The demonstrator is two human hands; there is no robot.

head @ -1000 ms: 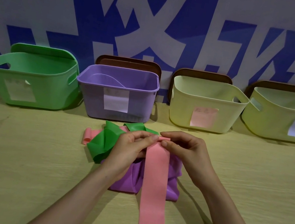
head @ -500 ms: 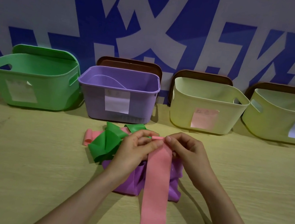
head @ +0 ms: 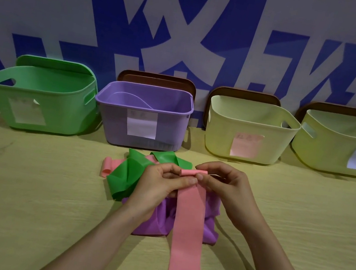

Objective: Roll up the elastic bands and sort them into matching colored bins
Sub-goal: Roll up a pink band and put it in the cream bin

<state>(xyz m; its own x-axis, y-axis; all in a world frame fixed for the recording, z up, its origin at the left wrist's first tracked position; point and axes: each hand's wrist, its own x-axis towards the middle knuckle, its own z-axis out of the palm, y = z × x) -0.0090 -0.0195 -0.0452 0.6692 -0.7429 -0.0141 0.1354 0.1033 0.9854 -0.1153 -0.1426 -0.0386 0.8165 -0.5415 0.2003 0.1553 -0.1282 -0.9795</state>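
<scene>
A long pink elastic band (head: 188, 235) runs from the table's near edge up to both hands, its far end curled into a small roll. My left hand (head: 158, 188) and my right hand (head: 224, 189) pinch that roll from either side. Under the pink band lies a crumpled purple band (head: 152, 225). A green band (head: 128, 173) is bunched to the left of my left hand, with another pink band (head: 108, 166) poking out behind it.
Along the back of the wooden table (head: 19, 202) stand a green bin (head: 37, 97), a purple bin (head: 145, 115), a pale yellow bin with a pink label (head: 250, 132) and a second pale yellow bin with a white label (head: 344, 146). A blue and white wall rises behind.
The far end of the pink band, flat between the fingers a second ago, is now curled over into a small roll held by both hands.
</scene>
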